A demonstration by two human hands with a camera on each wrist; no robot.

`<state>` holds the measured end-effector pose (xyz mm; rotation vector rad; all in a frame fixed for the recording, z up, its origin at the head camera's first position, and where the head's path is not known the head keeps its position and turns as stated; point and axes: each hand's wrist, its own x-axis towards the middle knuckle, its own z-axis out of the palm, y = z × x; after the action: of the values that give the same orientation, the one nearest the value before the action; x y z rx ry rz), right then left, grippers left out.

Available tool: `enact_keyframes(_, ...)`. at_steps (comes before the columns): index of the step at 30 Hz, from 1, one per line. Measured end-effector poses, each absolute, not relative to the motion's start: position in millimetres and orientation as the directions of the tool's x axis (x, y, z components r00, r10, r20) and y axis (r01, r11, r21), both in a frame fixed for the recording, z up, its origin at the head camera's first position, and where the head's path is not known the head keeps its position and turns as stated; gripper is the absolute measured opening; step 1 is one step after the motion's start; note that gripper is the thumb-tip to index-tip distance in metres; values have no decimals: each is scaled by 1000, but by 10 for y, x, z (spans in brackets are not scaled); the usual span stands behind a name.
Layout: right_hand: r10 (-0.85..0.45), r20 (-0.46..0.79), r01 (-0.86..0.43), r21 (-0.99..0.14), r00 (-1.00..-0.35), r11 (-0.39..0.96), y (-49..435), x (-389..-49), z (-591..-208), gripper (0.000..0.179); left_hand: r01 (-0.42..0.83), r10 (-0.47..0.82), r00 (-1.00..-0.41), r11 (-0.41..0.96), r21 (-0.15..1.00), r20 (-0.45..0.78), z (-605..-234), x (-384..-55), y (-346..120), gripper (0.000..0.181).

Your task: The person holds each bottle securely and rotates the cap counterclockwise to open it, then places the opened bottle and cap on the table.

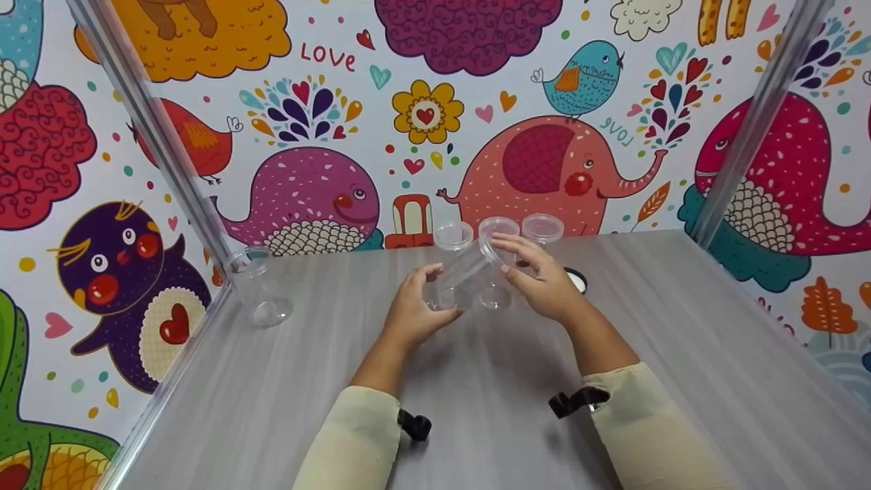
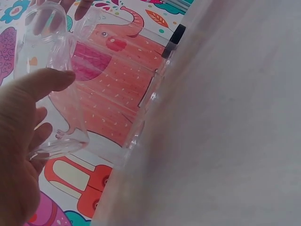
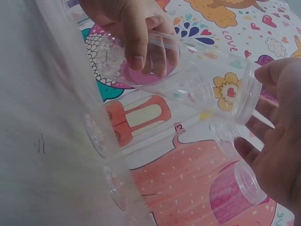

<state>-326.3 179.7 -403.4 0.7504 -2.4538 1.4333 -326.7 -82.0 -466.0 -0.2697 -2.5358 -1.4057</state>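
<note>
A clear plastic jar (image 1: 467, 269) is held tilted above the table, its mouth end up toward the right. My left hand (image 1: 410, 307) grips it near the base, thumb on the near side and fingers round the far side, as the left wrist view also shows. At the other end, my right hand (image 1: 544, 279) holds the ringed rim (image 3: 249, 94) between its thumb and fingers. Several similar clear jars stand just behind, one to the left (image 1: 453, 235), another in the middle (image 1: 499, 295) and one to the right (image 1: 543, 227); the held jar and right hand partly hide them.
Another clear jar (image 1: 264, 299) stands at the table's left edge by the metal post (image 1: 156, 129). A black-rimmed white disc (image 1: 576, 280) lies behind my right hand. Printed wall panels (image 1: 422, 163) border the grey table (image 1: 476, 381) at the back and sides.
</note>
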Motion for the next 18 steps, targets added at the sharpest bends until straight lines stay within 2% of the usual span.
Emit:
enact_keyframes(6,-327,429,-531,-763,-842,368,1822,-3283,-4029,50,266,45,-958,507,820,283,-4651,-3264,-822,84)
enact_keyframes(13,-165,364,-397,-786,-917,473,1828,-3299,-3998,57,266,53,-959,498,825,277,-4643,-3250,-815,84)
enact_keyframes(18,-140,314,-342,-806,-939,483,1824,-3322,-4008,56,261,59,-961,506,822,268,-4638,-3233,-794,84)
